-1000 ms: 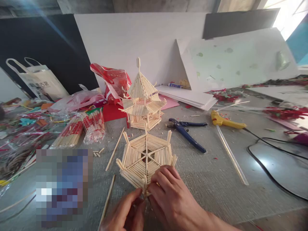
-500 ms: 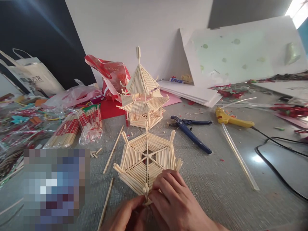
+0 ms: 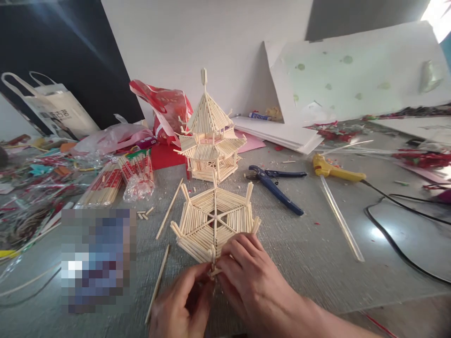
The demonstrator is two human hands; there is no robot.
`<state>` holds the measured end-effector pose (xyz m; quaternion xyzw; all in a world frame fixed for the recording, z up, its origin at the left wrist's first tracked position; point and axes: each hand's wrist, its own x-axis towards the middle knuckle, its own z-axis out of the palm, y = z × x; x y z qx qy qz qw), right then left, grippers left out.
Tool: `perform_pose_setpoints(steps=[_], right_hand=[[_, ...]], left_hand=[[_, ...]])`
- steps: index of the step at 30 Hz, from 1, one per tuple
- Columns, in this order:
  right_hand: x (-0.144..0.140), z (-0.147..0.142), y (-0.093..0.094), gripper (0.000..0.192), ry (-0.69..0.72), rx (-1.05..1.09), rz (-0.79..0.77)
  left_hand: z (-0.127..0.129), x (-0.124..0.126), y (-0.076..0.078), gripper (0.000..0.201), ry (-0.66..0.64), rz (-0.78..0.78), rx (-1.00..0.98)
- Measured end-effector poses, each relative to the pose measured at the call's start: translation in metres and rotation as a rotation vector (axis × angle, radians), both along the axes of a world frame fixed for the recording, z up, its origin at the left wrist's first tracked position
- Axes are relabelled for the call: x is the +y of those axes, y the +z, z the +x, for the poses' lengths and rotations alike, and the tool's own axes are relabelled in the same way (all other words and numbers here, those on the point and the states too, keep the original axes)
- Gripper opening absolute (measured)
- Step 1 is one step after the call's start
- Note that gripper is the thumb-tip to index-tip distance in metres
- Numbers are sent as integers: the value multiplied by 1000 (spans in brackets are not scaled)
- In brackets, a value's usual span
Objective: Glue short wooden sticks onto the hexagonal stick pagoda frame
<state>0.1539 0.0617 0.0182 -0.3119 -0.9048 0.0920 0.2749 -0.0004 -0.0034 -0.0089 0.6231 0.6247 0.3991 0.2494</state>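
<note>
A six-sided stick frame (image 3: 215, 217) is laid flat on the grey table (image 3: 289, 277), directly in front of the person, with paired stick ends raised at its corners. Its near corner is reached by both hands. A short stick (image 3: 216, 271) is pinched there between the narrowed fingertips of the left hand (image 3: 185, 300) and the right hand (image 3: 252, 277); it is partly hidden by the fingers, and whether it is joined to the frame cannot be told. The right-hand edge of the frame is partly covered by the right hand, whose fingers are curled.

Just behind the frame, a tiered stick tower (image 3: 207, 150) is stood upright. To the left of the frame, two long sticks, one farther (image 3: 169, 209) and one nearer (image 3: 158, 284), are laid slantwise, with a few cut pieces (image 3: 143, 215) scattered beside the farther one. Packed sticks (image 3: 102, 185) are placed farther left, and a red plastic bag (image 3: 172, 105) is set behind them.

To the right, blue cutters (image 3: 278, 191) are left with their handles spread. Beyond them a yellow glue gun (image 3: 338, 174) is laid on its side, with a clear rod (image 3: 342, 220) stretched below it.
</note>
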Motion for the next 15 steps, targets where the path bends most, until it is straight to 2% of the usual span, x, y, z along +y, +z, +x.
perform_pose_setpoints(steps=[5, 8, 15], right_hand=[[-2, 0, 4, 10, -26, -88, 27], [-3, 1, 5, 11, -27, -128, 67], [-5, -1, 6, 13, -47, -221, 163]], left_hand=[[2, 3, 10, 17, 14, -30, 92], [4, 4, 12, 16, 19, -35, 74], [6, 1, 7, 17, 64, 13, 27]])
